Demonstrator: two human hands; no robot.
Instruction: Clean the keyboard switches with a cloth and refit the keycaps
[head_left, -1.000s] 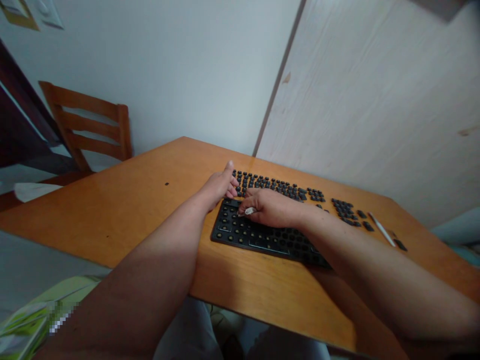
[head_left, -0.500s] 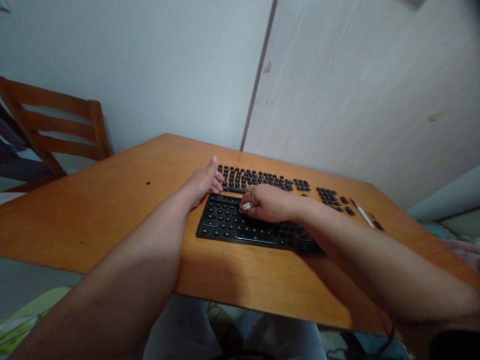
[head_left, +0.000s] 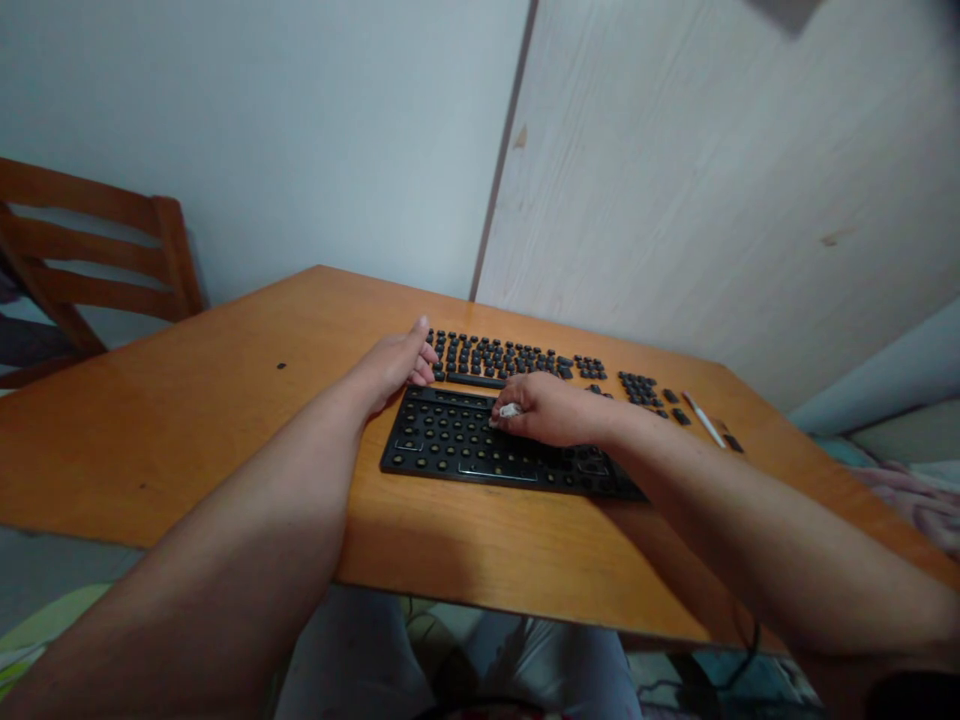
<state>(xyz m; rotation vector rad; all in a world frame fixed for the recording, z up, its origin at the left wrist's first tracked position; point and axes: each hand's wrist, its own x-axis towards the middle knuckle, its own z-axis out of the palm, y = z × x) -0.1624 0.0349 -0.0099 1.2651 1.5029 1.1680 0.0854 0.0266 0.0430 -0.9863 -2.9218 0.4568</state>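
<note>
A black keyboard base (head_left: 442, 478) lies on the wooden table in front of me, its keycaps off and rows of switches bare. My right hand (head_left: 544, 410) is over its middle, fingers closed in a pinch on a small white piece (head_left: 511, 410) whose kind I cannot make out. The pinched fingertips are at the upper rows of switches, and the hand hides part of the base. My left hand (head_left: 401, 362) rests by the base's far left corner with thumb raised and fingers apart, holding nothing. Loose black keycaps (head_left: 491, 355) stand in rows behind the base, beside that hand.
Past the main rows, more keycaps (head_left: 637, 390) sit in groups on the right. A white pen-like stick (head_left: 705, 420) lies beyond them. On the left of the table (head_left: 247, 430) is a small dark spot (head_left: 281, 366). A wooden chair (head_left: 97, 250) stands at the left by the wall.
My right hand has moved a little to the right along the keyboard base, still pinching the white piece. The left hand stays almost in place. The whole view has shifted slightly.
</note>
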